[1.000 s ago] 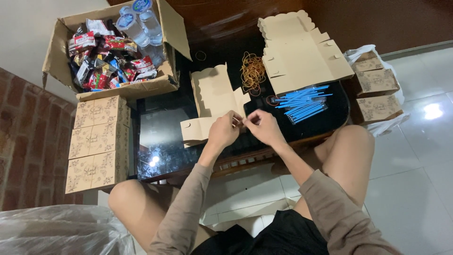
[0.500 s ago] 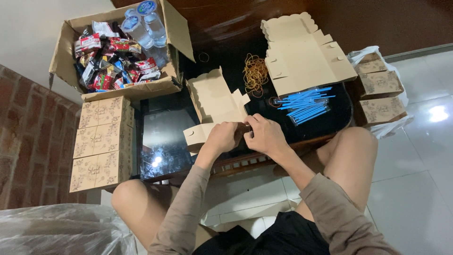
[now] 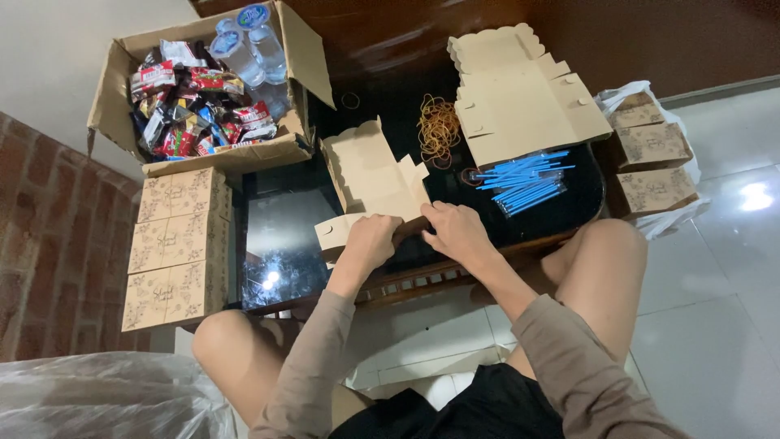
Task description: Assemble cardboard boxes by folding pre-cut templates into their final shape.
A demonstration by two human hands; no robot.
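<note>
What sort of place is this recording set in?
Probably a home floor used for packing snack boxes: tiled floor, low dark table, a carton of snacks, and both hands folding a flat cardboard box.

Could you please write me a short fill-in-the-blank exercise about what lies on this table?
1. Both the left hand and the right hand rest on a partly folded ____ box.
2. The bundle of straws is ____ in colour.
3. The loose pile beside the straws is made of rubber ____.
4. The open carton holds snack packets and water ____.

Missing words: cardboard; blue; bands; bottles
</note>
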